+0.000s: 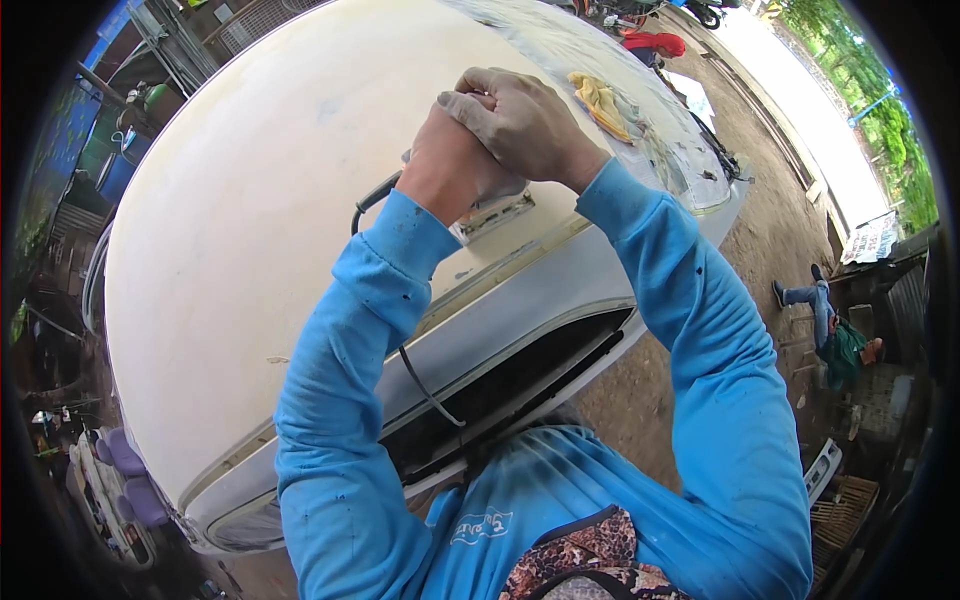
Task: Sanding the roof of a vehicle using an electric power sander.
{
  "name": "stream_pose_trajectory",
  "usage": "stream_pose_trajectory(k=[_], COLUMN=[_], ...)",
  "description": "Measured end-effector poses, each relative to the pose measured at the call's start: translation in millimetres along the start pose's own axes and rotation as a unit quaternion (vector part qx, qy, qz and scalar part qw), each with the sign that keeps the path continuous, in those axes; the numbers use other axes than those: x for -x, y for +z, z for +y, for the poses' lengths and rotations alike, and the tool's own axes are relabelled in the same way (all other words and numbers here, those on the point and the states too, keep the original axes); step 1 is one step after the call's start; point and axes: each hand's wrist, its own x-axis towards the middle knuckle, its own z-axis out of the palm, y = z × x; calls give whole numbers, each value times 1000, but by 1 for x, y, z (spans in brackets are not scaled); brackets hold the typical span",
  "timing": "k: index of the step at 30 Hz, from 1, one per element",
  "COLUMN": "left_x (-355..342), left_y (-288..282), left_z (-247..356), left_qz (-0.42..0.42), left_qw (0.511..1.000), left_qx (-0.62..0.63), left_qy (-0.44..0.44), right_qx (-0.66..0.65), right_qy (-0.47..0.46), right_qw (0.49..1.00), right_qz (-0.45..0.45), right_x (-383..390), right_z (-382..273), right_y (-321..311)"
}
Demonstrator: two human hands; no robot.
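Both arms, in blue sleeves, reach forward over the pale roof (pixel 250 190) of a vehicle. My left hand (pixel 445 165) is closed round a power sander, mostly hidden beneath the hands; the worn base of the sander (pixel 497 218) shows flat against the roof near its side edge. Over the left hand lies my right hand (pixel 525 125), its fingers curled and clasped round the top of the grip. A dark cord (pixel 372 198) loops out beside my left wrist, and a length of cable hangs past the roof edge by the window opening.
A yellow cloth (pixel 602 106) lies on the roof to the right, by the plastic-covered windshield (pixel 650 140). The dark window opening (pixel 500 385) is close to my body. A person in red headwear (pixel 655 45) is beyond the vehicle; another person (pixel 825 315) is at far right.
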Motion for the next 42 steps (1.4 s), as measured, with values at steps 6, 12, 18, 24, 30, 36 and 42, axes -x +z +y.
stream_pose_trajectory(k=[6, 12, 18, 24, 30, 36, 42], left_x=[25, 20, -2, -38, -72, -90, -62], left_y=[13, -1, -20, -34, -26, -28, -28], left_z=[16, 0, -34, -75, -149, -162, -96], left_qz=[41, 11, 13, -23, 28, 16, -19], left_qw=[998, 999, 999, 995, 985, 976, 989], left_qx=[22, 30, -17, -41, -155, -218, -110], left_qy=[50, 33, -24, -84, -64, -23, -100], right_qx=[-2, -5, 9, 17, 192, 116, 31], right_qy=[-13, -21, -33, -52, -257, -127, -62], right_qw=[1000, 999, 999, 998, 947, 984, 997], right_qz=[28, 27, 26, -14, 3, -36, -27], right_x=[35, 13, -37, -96, -147, -174, -106], right_z=[-14, -12, -5, 13, 16, 27, 0], right_y=[-8, 3, 29, 49, 60, 71, 31])
